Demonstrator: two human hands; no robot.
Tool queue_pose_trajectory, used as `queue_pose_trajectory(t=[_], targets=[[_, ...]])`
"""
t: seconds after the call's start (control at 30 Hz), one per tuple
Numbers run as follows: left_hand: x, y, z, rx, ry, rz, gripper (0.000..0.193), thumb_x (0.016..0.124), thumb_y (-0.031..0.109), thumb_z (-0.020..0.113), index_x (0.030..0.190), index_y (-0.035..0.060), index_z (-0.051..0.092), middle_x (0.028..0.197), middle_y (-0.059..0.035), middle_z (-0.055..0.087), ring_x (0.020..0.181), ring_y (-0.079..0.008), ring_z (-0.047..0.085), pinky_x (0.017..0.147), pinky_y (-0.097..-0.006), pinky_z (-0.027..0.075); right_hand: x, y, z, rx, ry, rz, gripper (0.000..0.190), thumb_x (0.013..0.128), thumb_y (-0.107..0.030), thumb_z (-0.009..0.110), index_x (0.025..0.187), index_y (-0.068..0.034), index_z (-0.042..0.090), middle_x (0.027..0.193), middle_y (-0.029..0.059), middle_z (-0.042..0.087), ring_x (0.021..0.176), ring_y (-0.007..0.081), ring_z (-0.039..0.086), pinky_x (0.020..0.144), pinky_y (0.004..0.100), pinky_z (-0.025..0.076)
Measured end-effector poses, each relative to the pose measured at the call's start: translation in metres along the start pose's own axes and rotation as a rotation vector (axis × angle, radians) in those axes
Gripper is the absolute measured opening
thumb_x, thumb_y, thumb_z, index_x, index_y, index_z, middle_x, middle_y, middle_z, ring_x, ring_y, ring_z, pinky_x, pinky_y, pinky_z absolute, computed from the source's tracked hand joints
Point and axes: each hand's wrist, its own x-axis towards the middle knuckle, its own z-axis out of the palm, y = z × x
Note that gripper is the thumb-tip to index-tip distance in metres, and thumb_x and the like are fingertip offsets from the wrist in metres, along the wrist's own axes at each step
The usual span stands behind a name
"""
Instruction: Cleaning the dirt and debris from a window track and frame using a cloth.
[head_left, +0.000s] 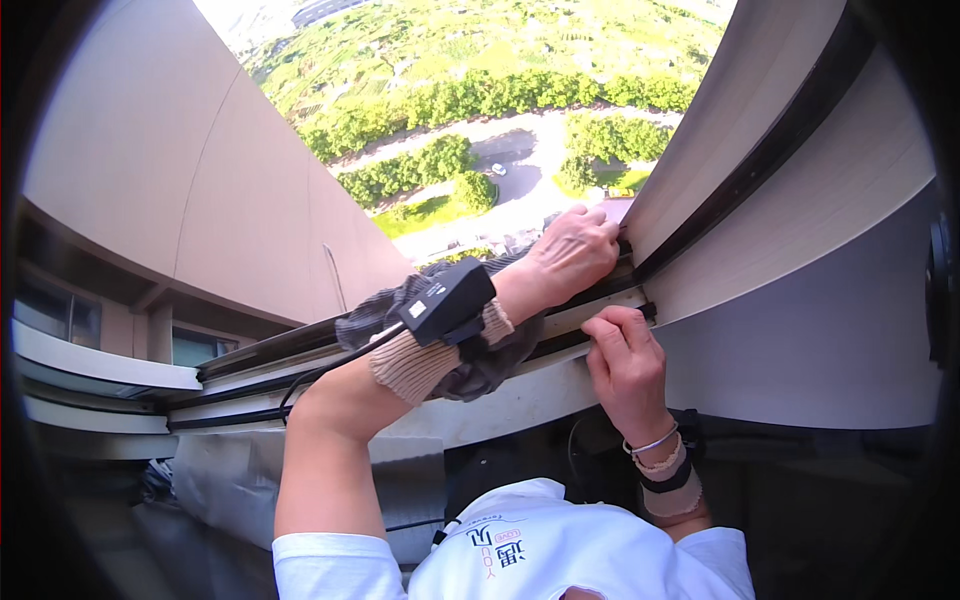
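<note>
My left hand (576, 253) reaches across to the outer side of the window frame, close to its right corner. Its fingers are curled down, and the fingertips are hidden. Under that forearm, a dark grey striped cloth (487, 375) lies bunched over the sliding-window track (559, 321). A black device (448, 300) with a cable is strapped over the beige ribbed cuff (412, 367) on my left wrist. My right hand (625, 367) is at the inner edge of the track, below the left one, with bent fingers; whether anything is between them does not show.
The window stands open high above trees and a road (517, 161). A pale upright frame (750, 187) with a black seal rises at the right. An outer wall (225, 150) is at the left. Silvery sheeting (225, 480) hangs below the sill (510, 401).
</note>
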Motion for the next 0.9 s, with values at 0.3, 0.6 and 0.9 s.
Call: queue_pose_trajectory(t=[0.3, 0.6, 0.9], targets=[[-0.080, 0.067, -0.072, -0.149, -0.144, -0.492, 0.101, 0.062, 0.047, 0.083, 0.145, 0.0067, 0.040, 0.144, -0.0264, 0.034, 0.135, -0.0492, 0.029, 0.107, -0.0620, 0.029, 0.035, 0.028, 0.019, -0.290, -0.053, 0.172, 0.041, 0.080, 0.003, 0.064, 0.120, -0.004, 0.060, 0.117, 0.0143, 0.058, 0.107, 0.0310, 0.059, 0.088, 0.0376, 0.053], [-0.079, 0.060, -0.051, 0.037, -0.083, -0.428, 0.039, 0.069, 0.010, 0.068, 0.108, 0.0102, 0.061, 0.115, -0.0111, 0.056, 0.105, -0.0292, 0.054, 0.078, -0.0403, 0.046, 0.055, 0.106, -0.019, -0.391, -0.336, 0.097, 0.026, 0.075, 0.003, 0.063, 0.099, -0.009, 0.062, 0.101, 0.0119, 0.059, 0.094, 0.0323, 0.058, 0.082, 0.0393, 0.052], [-0.231, 0.040, -0.165, -0.100, -0.056, -0.974, 0.033, 0.066, -0.008, 0.060, 0.099, 0.0000, 0.061, 0.105, -0.0149, 0.058, 0.100, -0.0341, 0.056, 0.088, -0.0421, 0.046, 0.065, -0.066, 0.100, -0.133, -0.246, -0.293, 0.014, 0.075, -0.011, 0.063, 0.087, -0.005, 0.059, 0.087, 0.0117, 0.058, 0.081, 0.0273, 0.059, 0.072, 0.0356, 0.052]])
